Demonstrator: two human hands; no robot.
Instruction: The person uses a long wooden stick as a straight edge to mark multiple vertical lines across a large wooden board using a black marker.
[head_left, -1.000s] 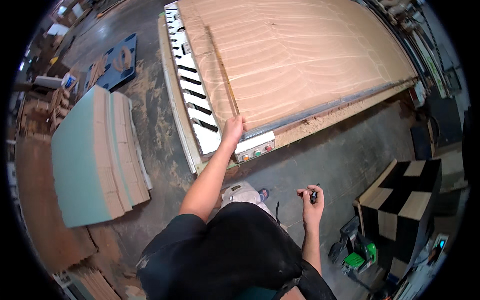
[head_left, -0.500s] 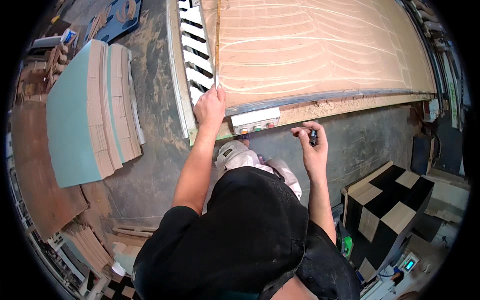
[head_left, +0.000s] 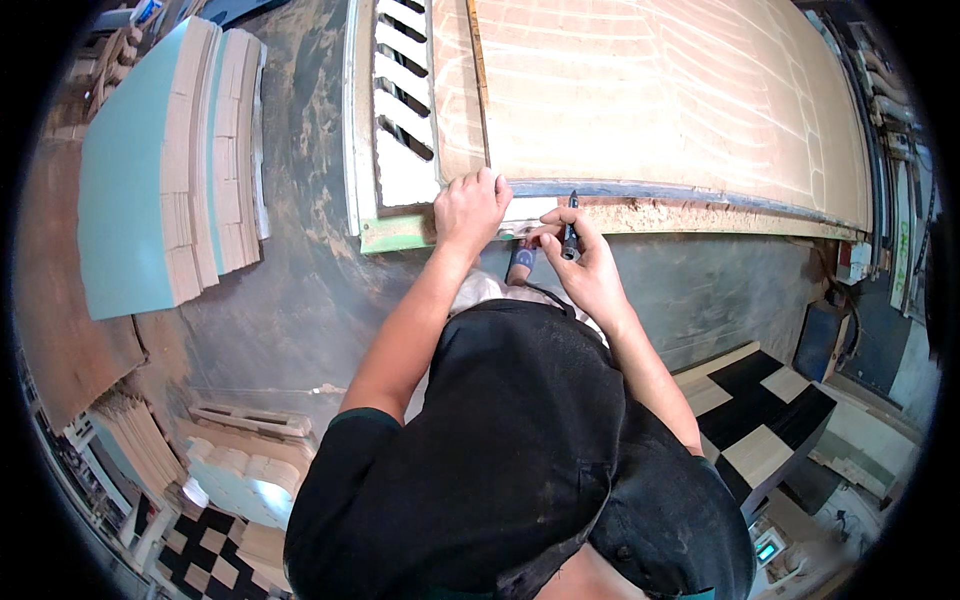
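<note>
My left hand [head_left: 470, 208] is closed at the near end of a long narrow brown strip [head_left: 478, 75], like a straightedge, which runs away from me across a large tan board [head_left: 640, 110]. Pale curved lines cover the board. Just right of it, my right hand [head_left: 592, 272] has its fingers closed round a dark marker [head_left: 571, 238], with one end pointing toward the board's near edge. A pale control box on that edge is partly covered by my hands.
A white slotted panel [head_left: 404, 180] lies along the board's left side. Stacked curved boards with a blue-green top [head_left: 130, 180] stand at the left. At the lower right sits a black-and-wood checkered block [head_left: 765, 415]. Pipes [head_left: 885, 85] line the far right.
My left hand has moved right with the strip, away from the slotted panel. My right hand has come left, close to it. The whole view has shifted somewhat.
</note>
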